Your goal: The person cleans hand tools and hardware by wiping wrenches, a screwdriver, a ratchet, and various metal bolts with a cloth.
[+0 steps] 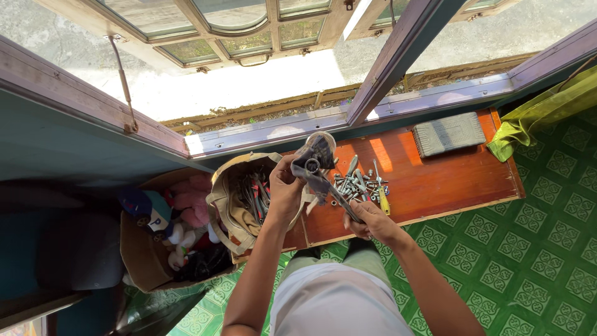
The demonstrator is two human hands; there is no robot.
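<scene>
My right hand (372, 223) grips the handle of a long grey metal wrench (324, 190) that slants up to the left. My left hand (285, 188) holds the wrench's round head end, with a clear plastic bag of dark small parts (318, 150) just above the fingers. Both hands hover over the left end of a reddish wooden table (454, 177). Behind the wrench, a pile of bolts and sockets (356, 185) lies on the table next to a yellow-handled screwdriver (382, 198).
A tan canvas tool bag (239, 202) full of metal tools stands at the table's left end. A cardboard box (138, 252) of soft toys sits left of it. A grey block (449, 134) lies on the table's far side, a green cloth (541, 112) at right. Open window frames ahead.
</scene>
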